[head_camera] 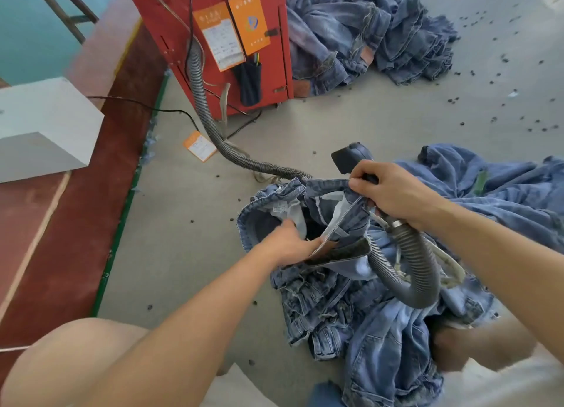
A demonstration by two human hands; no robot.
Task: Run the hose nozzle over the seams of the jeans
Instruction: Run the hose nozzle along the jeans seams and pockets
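— Left hand [287, 245]?
— Reaching forward from a bare, outstretched forearm, fingers tucked into the opened waist of the jeans [308, 220], gripping the fabric.
— And the right hand [393, 193]?
— Raised higher, wrist bent, curled around the hose nozzle [351, 159], thumb and forefinger also pinching the waistband edge.

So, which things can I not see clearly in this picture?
- Left hand fingertips: head view, hidden inside the blue denim jeans.
- Black hose nozzle opening: faces away.
- Orange paper tags on the red machine: print too small.
- Right hand palm: hidden behind its own back.
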